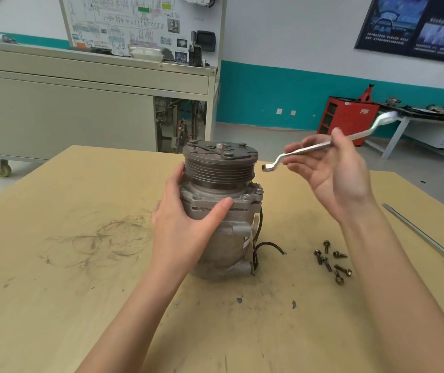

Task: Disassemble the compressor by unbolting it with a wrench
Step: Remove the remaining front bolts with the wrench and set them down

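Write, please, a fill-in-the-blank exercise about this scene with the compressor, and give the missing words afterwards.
1. The left hand grips the grey metal compressor, which stands ___ on the tan wooden table.
2. The right hand holds the silver offset ring wrench in the ___, away from the compressor.
3. The loose brass-coloured bolts lie to the ___ of the compressor.
4. The long screwdriver has a ___ handle.

Missing words: upright, air, right, red.

The grey cast compressor (231,238) stands upright, grooved pulley (219,169) on top, with the left hand (183,224) wrapped round its body. The silver offset ring wrench (309,148) slants upward, pinched by the right hand (333,173), its lower ring just beside the pulley (not touching). Loose bolts (332,261) lie below the right forearm.
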Demonstrator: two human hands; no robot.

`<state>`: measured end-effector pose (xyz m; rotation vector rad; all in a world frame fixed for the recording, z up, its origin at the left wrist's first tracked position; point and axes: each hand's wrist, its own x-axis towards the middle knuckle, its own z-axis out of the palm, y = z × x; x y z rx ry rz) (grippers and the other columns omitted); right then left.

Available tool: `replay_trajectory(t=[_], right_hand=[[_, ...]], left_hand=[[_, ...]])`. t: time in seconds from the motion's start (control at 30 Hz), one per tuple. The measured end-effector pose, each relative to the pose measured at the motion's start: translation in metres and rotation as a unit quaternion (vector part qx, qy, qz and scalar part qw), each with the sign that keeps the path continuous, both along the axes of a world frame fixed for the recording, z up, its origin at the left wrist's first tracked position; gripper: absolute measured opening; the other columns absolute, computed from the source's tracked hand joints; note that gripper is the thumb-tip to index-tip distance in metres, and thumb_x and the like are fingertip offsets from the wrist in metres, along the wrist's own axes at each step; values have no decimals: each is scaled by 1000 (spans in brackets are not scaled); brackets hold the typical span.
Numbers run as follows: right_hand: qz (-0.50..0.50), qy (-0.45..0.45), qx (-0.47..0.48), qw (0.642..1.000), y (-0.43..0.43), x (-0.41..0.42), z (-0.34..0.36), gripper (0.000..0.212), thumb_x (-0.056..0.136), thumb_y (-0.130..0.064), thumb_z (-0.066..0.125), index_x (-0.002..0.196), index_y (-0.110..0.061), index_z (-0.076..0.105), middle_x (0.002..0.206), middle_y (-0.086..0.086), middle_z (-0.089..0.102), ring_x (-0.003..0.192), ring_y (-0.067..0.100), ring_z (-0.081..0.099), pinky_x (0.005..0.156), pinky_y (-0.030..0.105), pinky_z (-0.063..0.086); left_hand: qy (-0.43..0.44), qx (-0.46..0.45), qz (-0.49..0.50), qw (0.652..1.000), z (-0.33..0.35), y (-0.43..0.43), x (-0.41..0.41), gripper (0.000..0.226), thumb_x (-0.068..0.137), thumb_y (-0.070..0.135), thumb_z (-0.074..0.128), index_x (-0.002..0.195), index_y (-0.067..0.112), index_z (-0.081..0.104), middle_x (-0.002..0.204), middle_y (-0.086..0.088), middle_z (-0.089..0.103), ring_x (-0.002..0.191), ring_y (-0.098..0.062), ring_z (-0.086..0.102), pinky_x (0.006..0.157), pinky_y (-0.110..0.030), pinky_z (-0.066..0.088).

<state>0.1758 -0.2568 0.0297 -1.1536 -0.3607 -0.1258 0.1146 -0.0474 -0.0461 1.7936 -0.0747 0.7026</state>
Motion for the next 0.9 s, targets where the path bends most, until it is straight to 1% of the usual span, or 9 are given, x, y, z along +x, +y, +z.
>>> replay_trajectory(t=[0.1, 0.23, 0.33, 0.43, 0.57, 0.67, 0.77, 0.83, 0.9], right_hand=[[-143, -166, -174, 960, 6, -30, -7, 46, 99, -41, 32, 85, -10, 63, 84, 10, 73, 74, 25, 72, 64, 28, 58], [-197, -351, -295, 867, 23, -45, -22, 48, 98, -42, 37, 96, -3, 65, 85, 17, 69, 72, 22, 71, 64, 36, 60], [-217, -398, -333, 827, 28, -43, -27, 54, 97, -42, 41, 96, 6, 68, 86, 17, 71, 74, 26, 71, 63, 45, 58], [-234, -410, -315, 823, 30, -43, -36, 50, 94, -41, 48, 96, 4, 69, 90, 14, 71, 78, 26, 71, 63, 48, 58], [-209, -359, -241, 877, 35, -49, -54, 37, 93, -47, 50, 99, -14, 65, 94, 4, 71, 87, 22, 70, 74, 44, 57], [-176, -343, -147, 911, 37, -43, -62, 32, 100, -40, 40, 88, -23, 64, 87, -2, 69, 81, 17, 68, 71, 32, 55], [-127, -123, 76, 981, 34, -25, -54, 44, 100, -17, 28, 67, -21, 58, 70, 4, 68, 60, 19, 62, 57, 24, 50], [-45, 47, 166, 984, 31, -6, -46, 38, 98, -13, 28, 65, -15, 47, 61, 4, 62, 49, 16, 55, 49, 19, 46], [42, 151, 162, 974, 31, 14, -36, 36, 98, -15, 30, 64, -16, 41, 55, -1, 56, 42, 11, 48, 42, 17, 42]], left_hand=[[1, 0, 3, 1000, 0, -1, -1, 87, 63, 69, 64, 140, 43, 34, 130, 27, 51, 125, -3, 49, 109, -46, 38], [5, 0, 4, 1000, 0, -1, -1, 89, 63, 69, 63, 142, 40, 33, 134, 20, 50, 127, -6, 48, 110, -46, 38], [3, -1, 7, 1000, 1, -1, -2, 90, 63, 69, 62, 142, 39, 34, 134, 19, 51, 127, -7, 49, 110, -47, 37], [5, -1, 8, 1000, 2, -1, -2, 89, 63, 69, 62, 141, 40, 33, 134, 19, 51, 127, -8, 49, 110, -48, 36], [8, -4, 6, 1000, 1, -1, -2, 90, 63, 70, 63, 142, 40, 33, 135, 19, 51, 127, -8, 49, 110, -48, 36], [11, -8, 4, 1000, 2, -2, -1, 90, 63, 70, 63, 142, 40, 32, 136, 18, 50, 128, -9, 48, 111, -48, 36], [16, -10, 4, 1000, 2, -1, -2, 90, 62, 71, 63, 142, 41, 32, 137, 18, 50, 129, -11, 47, 111, -48, 36], [17, -13, 5, 1000, 2, -2, -2, 90, 61, 71, 63, 142, 42, 32, 137, 18, 50, 130, -12, 47, 110, -48, 36], [19, -13, 5, 1000, 2, -2, -1, 93, 61, 71, 63, 142, 40, 33, 137, 18, 50, 130, -12, 47, 110, -47, 37]])
